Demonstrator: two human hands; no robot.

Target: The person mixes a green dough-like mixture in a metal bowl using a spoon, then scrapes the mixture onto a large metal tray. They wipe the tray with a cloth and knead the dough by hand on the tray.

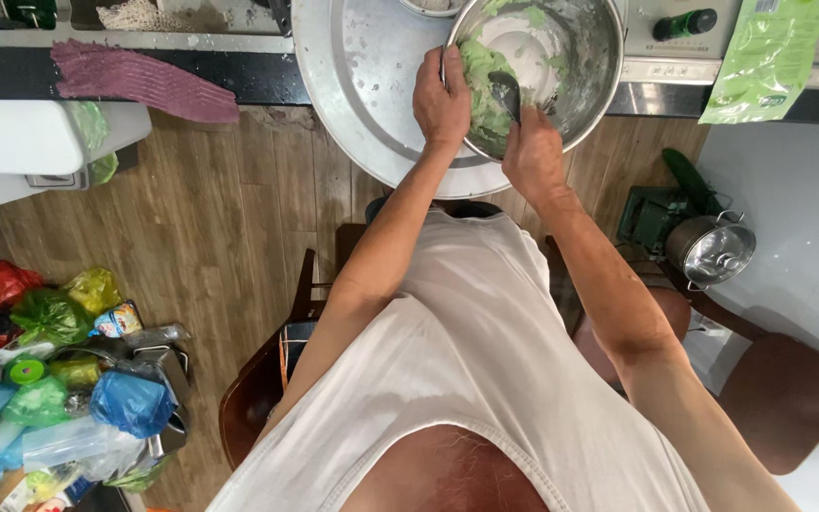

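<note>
A steel mixing bowl [588, 57] smeared with green dough [482, 87] sits tilted on a large round metal tray [353, 85] at the counter edge. My left hand [441, 100] grips the bowl's near rim. My right hand [533, 152] is closed on a dark spoon [505, 92] whose head presses into the green dough inside the bowl.
A purple cloth [135, 81] lies on the dark counter at left, with a green packet [768, 57] and a green bottle [684, 24] at right. On the wooden floor stand a pile of coloured plastic bags [59, 379], a brown stool [784, 393] and a lidded steel pot [710, 249].
</note>
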